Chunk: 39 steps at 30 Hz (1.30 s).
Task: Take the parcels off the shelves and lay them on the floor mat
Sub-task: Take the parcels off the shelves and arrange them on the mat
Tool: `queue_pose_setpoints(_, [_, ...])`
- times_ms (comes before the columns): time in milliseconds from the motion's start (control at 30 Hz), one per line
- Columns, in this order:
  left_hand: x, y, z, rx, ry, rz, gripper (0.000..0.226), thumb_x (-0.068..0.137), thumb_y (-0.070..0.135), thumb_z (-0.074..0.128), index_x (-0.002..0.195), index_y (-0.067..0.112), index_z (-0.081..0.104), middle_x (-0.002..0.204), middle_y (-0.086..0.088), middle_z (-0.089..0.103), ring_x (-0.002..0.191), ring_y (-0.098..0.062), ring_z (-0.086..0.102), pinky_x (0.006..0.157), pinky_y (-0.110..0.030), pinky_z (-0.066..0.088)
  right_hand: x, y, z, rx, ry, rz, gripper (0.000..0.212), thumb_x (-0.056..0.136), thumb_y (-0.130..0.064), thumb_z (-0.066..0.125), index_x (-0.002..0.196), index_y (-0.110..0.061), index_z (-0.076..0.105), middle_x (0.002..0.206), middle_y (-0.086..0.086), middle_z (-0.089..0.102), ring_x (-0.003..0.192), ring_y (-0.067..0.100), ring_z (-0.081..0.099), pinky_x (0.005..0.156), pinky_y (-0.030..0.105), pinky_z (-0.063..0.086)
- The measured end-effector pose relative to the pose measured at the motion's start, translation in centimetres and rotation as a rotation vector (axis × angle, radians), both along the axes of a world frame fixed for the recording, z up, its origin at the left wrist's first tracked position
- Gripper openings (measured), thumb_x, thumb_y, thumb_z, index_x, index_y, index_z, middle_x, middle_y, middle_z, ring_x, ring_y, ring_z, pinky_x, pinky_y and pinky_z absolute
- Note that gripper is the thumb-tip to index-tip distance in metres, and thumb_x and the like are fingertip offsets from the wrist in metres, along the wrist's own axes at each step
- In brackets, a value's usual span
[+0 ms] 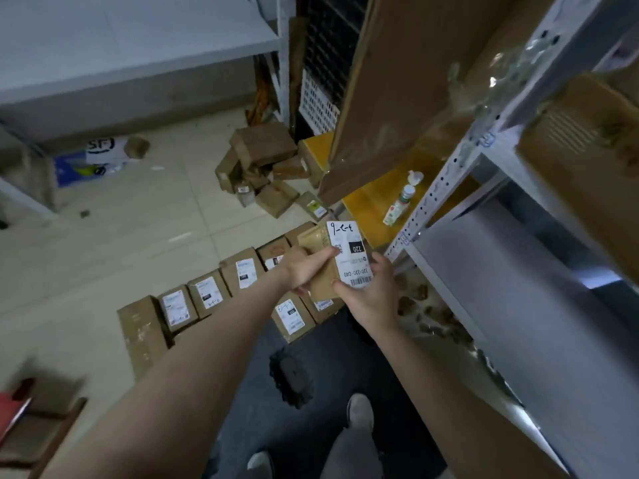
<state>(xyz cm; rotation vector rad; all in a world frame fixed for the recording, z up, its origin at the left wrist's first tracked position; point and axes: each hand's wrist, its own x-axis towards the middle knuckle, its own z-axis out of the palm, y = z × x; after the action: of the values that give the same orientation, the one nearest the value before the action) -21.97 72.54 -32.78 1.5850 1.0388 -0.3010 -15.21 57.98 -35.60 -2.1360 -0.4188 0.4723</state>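
The person held 1 small brown parcel (349, 257) in the air just beside the grey shelf (484, 271), above a row of parcels (207, 295) along the dark mat's (256, 375) edge. The left hand (304, 267) gripped its left side, thumb on the white label. The right hand (373, 292) curled round its lower right corner.

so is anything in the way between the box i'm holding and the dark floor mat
Nothing blocks the drop, but the brown cardboard parcel with a white label, gripped by the left hand and right hand, hangs over brown labelled parcels already laid in a row. Bare dark mat lies nearer, beside a black round toothed object.
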Motion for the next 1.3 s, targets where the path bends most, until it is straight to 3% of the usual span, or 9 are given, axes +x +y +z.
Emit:
queue_pose_setpoints(133, [1.3,1.3,-4.2,-0.007,0.104,-0.051,0.074,0.093,0.070,0.029,0.138,0.012,0.042,0.126,-0.012,0.059,0.095,-0.027,0.066,0.079,-0.039,0.058,3.8,1.7,-3.8,-0.161,0.013,0.072,0.070,0.064,-0.031,0.086,0.124,-0.020,0.052,0.110,-0.005,0.061,0.094,0.014,0.063,0.069,0.029,0.056])
queue_pose_setpoints(267, [2.5,2.5,-8.6,0.036,0.212,-0.079,0.072,0.101,0.060,0.019,0.153,0.010,0.029,0.151,-0.017,0.040,0.115,-0.035,0.059,0.095,-0.048,0.052,8.9,2.8,-7.8,-0.320,-0.021,0.125,0.064,0.068,-0.032,0.085,0.121,-0.017,0.052,0.111,-0.002,0.057,0.091,0.018,0.061,0.055,0.020,0.043])
queue_pose_setpoints(333, [3.1,3.4,-11.1,0.049,0.234,-0.023,0.071,0.102,0.056,0.021,0.152,0.006,0.029,0.155,-0.017,0.034,0.126,-0.037,0.052,0.100,-0.048,0.048,11.2,3.4,-10.2,-0.370,-0.010,0.136,0.060,0.072,-0.030,0.084,0.119,-0.015,0.052,0.113,0.002,0.059,0.092,0.021,0.064,0.059,0.029,0.055])
queue_pose_setpoints(467, [4.2,4.9,-16.8,0.073,0.272,0.064,0.075,0.101,0.059,0.023,0.147,0.002,0.037,0.148,-0.020,0.044,0.125,-0.037,0.053,0.104,-0.049,0.046,14.4,4.5,-15.8,-0.425,0.000,0.116,0.060,0.076,-0.027,0.083,0.123,-0.012,0.049,0.117,0.008,0.056,0.096,0.025,0.063,0.059,0.029,0.052])
queue_pose_setpoints(633, [5.7,5.9,-25.5,0.200,0.301,-0.038,0.049,0.109,0.031,0.019,0.153,0.015,0.032,0.154,-0.021,0.036,0.140,-0.038,0.037,0.112,-0.046,0.032,17.3,5.0,-25.8,-0.518,-0.033,0.119,0.060,0.075,-0.032,0.084,0.121,-0.007,0.053,0.121,0.013,0.056,0.102,0.030,0.061,0.050,0.022,0.032])
queue_pose_setpoints(800, [8.1,4.9,-35.8,0.180,0.267,-0.062,0.052,0.107,0.040,0.019,0.154,0.021,0.030,0.154,-0.017,0.037,0.139,-0.036,0.037,0.115,-0.047,0.032,19.1,4.9,-37.8,-0.575,-0.047,0.188,0.051,0.073,-0.035,0.085,0.108,-0.008,0.059,0.115,0.015,0.059,0.097,0.033,0.063,0.076,0.043,0.058])
queue_pose_setpoints(933, [10.5,3.2,-44.1,0.167,0.273,0.010,0.065,0.103,0.053,0.025,0.142,0.005,0.046,0.144,-0.016,0.049,0.131,-0.032,0.046,0.103,-0.034,0.034,20.4,5.0,-47.3,-0.594,-0.078,0.218,0.043,0.074,-0.034,0.083,0.103,-0.010,0.063,0.111,0.015,0.062,0.096,0.031,0.064,0.076,0.037,0.056])
queue_pose_setpoints(1167, [12.6,1.5,-58.4,0.119,0.201,0.032,0.066,0.104,0.050,0.026,0.135,-0.004,0.050,0.133,-0.023,0.056,0.122,-0.038,0.053,0.104,-0.040,0.041,21.5,5.6,-60.6,-0.561,-0.183,0.284,0.022,0.079,-0.026,0.077,0.085,-0.010,0.063,0.111,0.013,0.056,0.109,0.027,0.052,0.081,0.036,0.050])
queue_pose_setpoints(1300, [12.5,0.6,-63.6,0.213,0.157,0.078,0.059,0.105,0.048,0.028,0.124,0.000,0.054,0.121,-0.022,0.061,0.111,-0.037,0.057,0.086,-0.035,0.039,21.6,6.0,-65.8,-0.452,-0.180,0.259,0.010,0.084,-0.019,0.070,0.086,-0.013,0.063,0.126,0.011,0.048,0.108,0.021,0.050,0.080,0.029,0.042])
